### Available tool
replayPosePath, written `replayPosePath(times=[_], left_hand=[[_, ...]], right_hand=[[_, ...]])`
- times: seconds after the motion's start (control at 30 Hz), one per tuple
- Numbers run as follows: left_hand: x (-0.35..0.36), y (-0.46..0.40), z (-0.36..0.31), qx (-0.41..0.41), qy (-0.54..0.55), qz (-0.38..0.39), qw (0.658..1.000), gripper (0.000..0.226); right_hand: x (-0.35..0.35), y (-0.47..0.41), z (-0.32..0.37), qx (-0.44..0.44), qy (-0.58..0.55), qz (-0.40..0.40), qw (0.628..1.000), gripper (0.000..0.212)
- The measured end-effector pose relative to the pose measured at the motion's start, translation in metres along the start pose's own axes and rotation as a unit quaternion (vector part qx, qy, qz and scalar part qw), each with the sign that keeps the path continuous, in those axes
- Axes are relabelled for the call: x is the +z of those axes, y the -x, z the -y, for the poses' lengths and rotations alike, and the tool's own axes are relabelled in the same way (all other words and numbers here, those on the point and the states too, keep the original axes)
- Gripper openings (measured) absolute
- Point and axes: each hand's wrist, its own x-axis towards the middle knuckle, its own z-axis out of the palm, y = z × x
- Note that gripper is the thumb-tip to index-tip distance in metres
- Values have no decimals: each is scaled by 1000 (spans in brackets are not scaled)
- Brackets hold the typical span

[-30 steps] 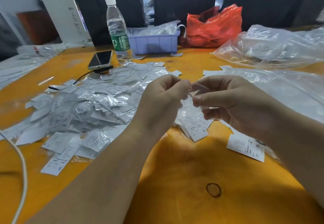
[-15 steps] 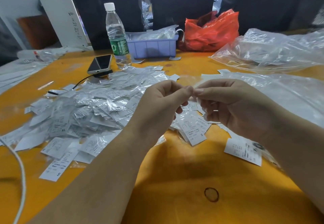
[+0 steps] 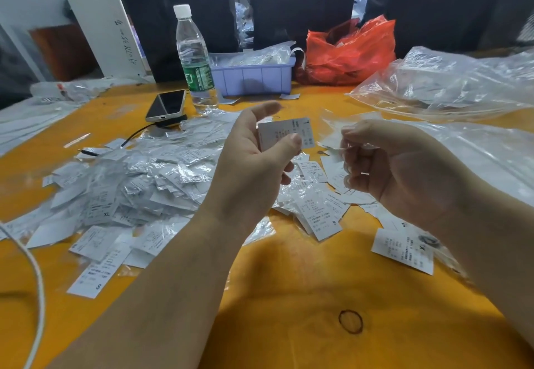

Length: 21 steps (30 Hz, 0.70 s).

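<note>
Left hand (image 3: pixel 254 163) pinches tag (image 3: pixel 286 134) — right hand (image 3: pixel 398 169) sleeve (image 3: pixel 335 131)

I'm watching the white paper tag (image 3: pixel 283 131) hanging above the yellow tabletop (image 3: pixel 289 287), the heap of bagged tags (image 3: pixel 138 178) lying left. Behind, the black phone (image 3: pixel 167 105), clear plastic bottle (image 3: pixel 195 59), lilac plastic bin (image 3: pixel 254 78) and red plastic bag (image 3: pixel 349 50) are sitting left to right.
</note>
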Motion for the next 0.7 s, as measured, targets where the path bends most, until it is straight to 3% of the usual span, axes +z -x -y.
replayPosePath(times=[0.23,0.4,0.7], left_hand=[[0,0,-2,-16,11,10,1000,21],[2,1,-5,-24,9,45,999,17],[3,1,-8,-39,52,58,996,21]], right_hand=[[1,1,-1,0,9,8,1000,21],[3,3,1,15,-9,4,1000,36],[7,7,6,38,-36,10,999,42]])
